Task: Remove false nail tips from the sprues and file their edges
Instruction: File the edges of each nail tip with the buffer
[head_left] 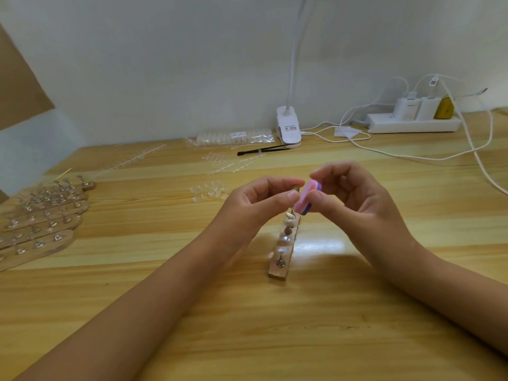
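Two grips: our left hand pinches a small peg, nail tip possibly on it; our right hand pinches a pink-purple file block against it.

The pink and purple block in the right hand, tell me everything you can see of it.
The block is small, layered pink, white and purple, foam-like. The right hand pinches it, tilted, above the wooden strip. Its pink face seems to meet a small peg held by the left hand.
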Demonstrator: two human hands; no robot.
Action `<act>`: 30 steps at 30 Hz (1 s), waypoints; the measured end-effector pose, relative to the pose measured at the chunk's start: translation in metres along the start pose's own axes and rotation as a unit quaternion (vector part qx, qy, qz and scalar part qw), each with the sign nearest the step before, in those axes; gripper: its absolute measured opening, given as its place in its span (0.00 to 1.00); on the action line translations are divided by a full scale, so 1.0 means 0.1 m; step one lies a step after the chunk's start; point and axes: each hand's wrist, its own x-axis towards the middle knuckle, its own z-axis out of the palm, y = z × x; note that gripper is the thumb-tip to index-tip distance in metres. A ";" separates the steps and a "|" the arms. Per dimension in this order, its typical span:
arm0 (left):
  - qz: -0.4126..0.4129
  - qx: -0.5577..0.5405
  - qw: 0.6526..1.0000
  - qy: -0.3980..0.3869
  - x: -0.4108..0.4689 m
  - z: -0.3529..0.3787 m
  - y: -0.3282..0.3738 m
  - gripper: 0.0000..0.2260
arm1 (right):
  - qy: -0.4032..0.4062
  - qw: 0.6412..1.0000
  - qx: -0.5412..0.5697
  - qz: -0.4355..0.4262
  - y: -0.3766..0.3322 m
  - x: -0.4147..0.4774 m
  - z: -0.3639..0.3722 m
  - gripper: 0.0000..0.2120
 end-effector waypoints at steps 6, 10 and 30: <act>-0.008 -0.054 0.998 -0.008 0.00 0.00 0.01 0.09 | -0.020 0.999 -0.004 0.027 -0.02 -0.02 0.01 0.13; -0.003 -0.038 0.999 0.004 0.01 0.00 0.01 0.10 | 0.004 0.998 0.049 0.037 -0.03 0.00 0.04 0.15; -0.004 -0.014 0.999 0.042 0.00 0.03 0.01 0.08 | -0.002 0.995 0.081 0.050 -0.03 0.00 0.02 0.12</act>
